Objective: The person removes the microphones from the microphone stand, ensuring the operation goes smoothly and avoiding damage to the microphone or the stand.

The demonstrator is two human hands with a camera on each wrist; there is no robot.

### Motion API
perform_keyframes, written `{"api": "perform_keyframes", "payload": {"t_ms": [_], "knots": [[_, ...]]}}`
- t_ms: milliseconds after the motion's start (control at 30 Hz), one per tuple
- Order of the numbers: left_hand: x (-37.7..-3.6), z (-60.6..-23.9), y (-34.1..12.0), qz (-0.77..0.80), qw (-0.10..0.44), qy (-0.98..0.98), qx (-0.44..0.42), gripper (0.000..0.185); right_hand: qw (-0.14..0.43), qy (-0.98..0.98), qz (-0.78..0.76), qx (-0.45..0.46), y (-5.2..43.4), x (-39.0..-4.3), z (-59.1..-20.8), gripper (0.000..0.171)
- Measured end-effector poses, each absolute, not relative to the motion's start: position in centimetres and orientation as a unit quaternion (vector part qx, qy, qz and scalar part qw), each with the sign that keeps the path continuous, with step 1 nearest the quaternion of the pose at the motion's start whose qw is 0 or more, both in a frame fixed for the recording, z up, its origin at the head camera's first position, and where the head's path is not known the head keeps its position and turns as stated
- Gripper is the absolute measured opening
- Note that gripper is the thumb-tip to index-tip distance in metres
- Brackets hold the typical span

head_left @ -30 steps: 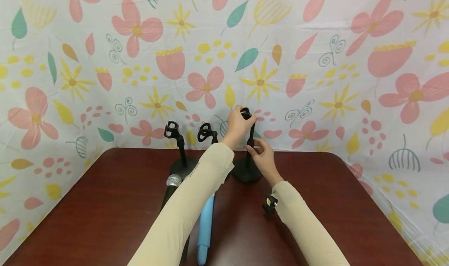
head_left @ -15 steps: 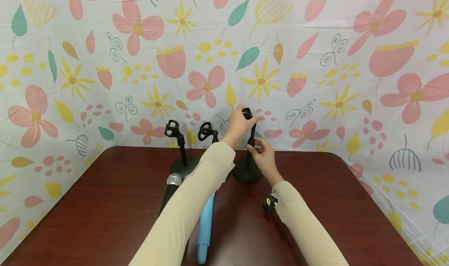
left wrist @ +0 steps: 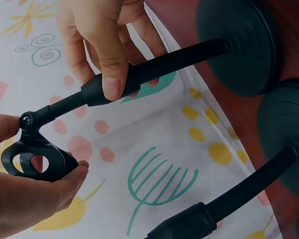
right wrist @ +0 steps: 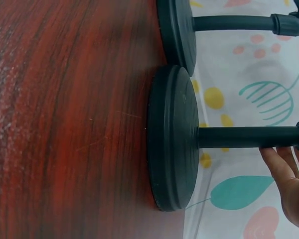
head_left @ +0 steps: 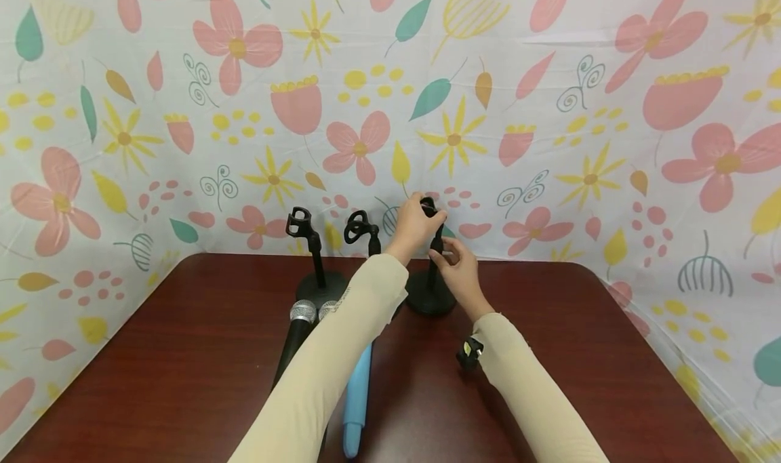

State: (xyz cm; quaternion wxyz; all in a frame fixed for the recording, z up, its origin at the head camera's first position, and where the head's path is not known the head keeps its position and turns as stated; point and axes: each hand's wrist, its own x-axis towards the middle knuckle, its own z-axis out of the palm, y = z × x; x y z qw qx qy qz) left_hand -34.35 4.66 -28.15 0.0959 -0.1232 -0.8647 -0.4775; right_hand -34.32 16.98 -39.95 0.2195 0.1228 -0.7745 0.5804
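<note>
Three black stands [head_left: 315, 256] [head_left: 363, 236] [head_left: 430, 273], three microphones [head_left: 295, 337] [head_left: 328, 308] [head_left: 356, 398] and two hands [head_left: 415, 224] [head_left: 460, 273].

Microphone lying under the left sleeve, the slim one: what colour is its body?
Light blue; the slim light-blue plastic microphone on the dark red wooden table shows best in the head view.

Three black microphone stands [head_left: 430, 273] on a dark red wood-grain bench [head_left: 183, 354], a light blue microphone [head_left: 356, 395], beige sleeves [head_left: 329, 361], and a white backdrop [head_left: 549, 110] patterned with pink and yellow flowers.

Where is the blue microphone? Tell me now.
In the head view the blue microphone lies flat on the table, near its front edge, just right of the black microphone and partly under the left forearm.
</note>
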Motion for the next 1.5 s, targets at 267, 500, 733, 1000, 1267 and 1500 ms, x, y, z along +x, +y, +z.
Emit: {"api": "perform_keyframes", "payload": {"t_ms": [267,500,733,1000,1267,1500], "knots": [[-34.4,-28.8,4.5,-0.467,0.078,-0.873,-0.119,0.043,0.220,-0.770,0.584,0.133,16.2,-32.0,-37.7,0.039],[-34.1,-29.3,4.3,-0.469,0.070,-0.873,-0.112,0.050,0.227,-0.772,0.580,0.129,16.4,-33.9,-39.7,0.040],[-34.1,-29.8,4.1,-0.470,0.069,-0.873,-0.110,0.058,0.236,-0.773,0.575,0.128,16.5,-34.6,-40.0,0.037],[-34.1,-30.4,4.4,-0.473,0.097,-0.869,-0.112,0.057,0.235,-0.771,0.578,0.126,16.5,-34.6,-39.8,0.036],[-33.8,-31.3,4.9,-0.492,0.114,-0.857,-0.108,0.057,0.220,-0.779,0.576,0.112,16.6,-34.2,-40.0,0.036],[-33.8,-32.0,5.2,-0.520,0.126,-0.838,-0.110,0.057,0.226,-0.779,0.576,0.106,16.6,-34.1,-40.1,0.034]]}}
